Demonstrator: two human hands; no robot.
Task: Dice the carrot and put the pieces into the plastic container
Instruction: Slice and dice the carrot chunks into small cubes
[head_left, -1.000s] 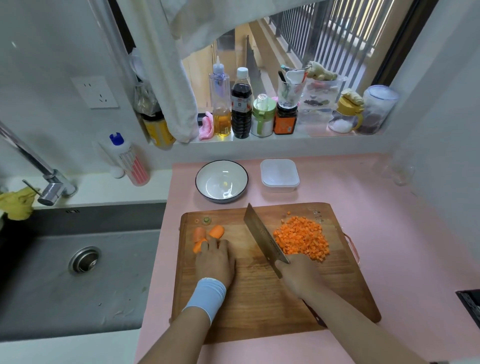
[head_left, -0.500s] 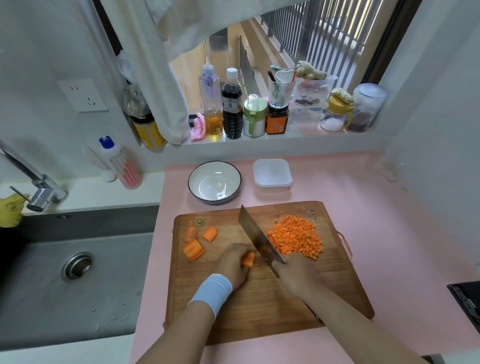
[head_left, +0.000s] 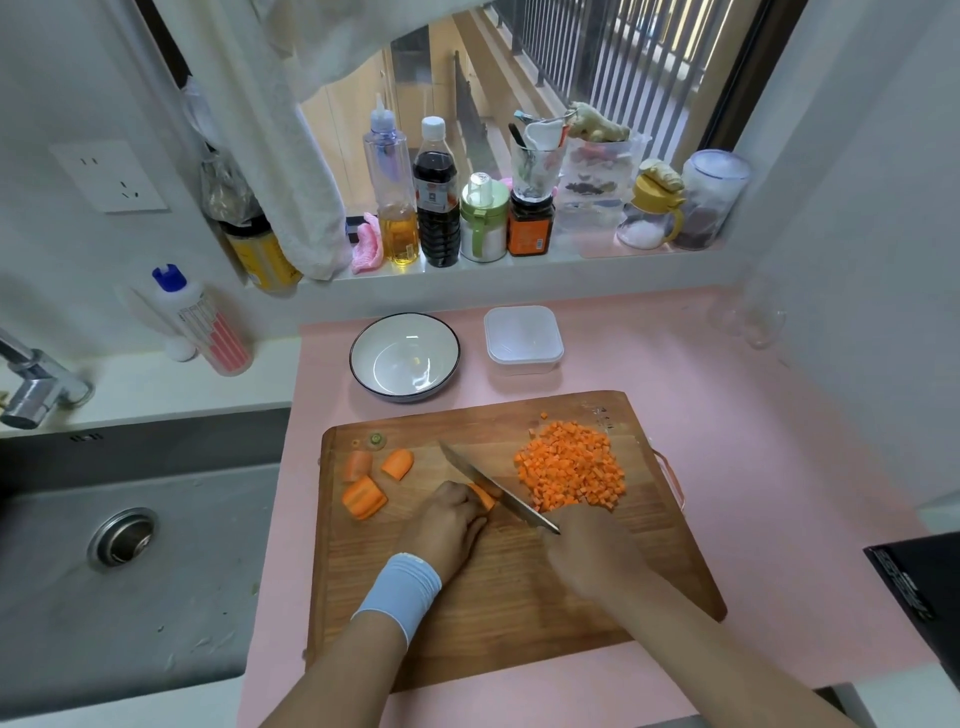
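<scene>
The left hand (head_left: 447, 525), with a blue band (head_left: 400, 587) on its wrist, curls its fingers over a carrot piece (head_left: 484, 498) and holds it down on the board (head_left: 519, 597). The right hand (head_left: 592, 551) grips the knife (head_left: 493, 488). The blade rests right against the piece.

Just right of the blade sits a heap of cubes (head_left: 571, 465). Three chunks (head_left: 364, 498) lie on the left part of the board, apart from the hand.

Behind the board, the bowl (head_left: 405, 358) and the container (head_left: 523, 340) stand side by side on the pink counter (head_left: 779, 493).

On the sill, a dark bottle (head_left: 435, 208) has a red and white label and a jar (head_left: 530, 228) has an orange one. The letters are too small to read. So is the white writing on the black thing (head_left: 909, 587) at the right edge.
</scene>
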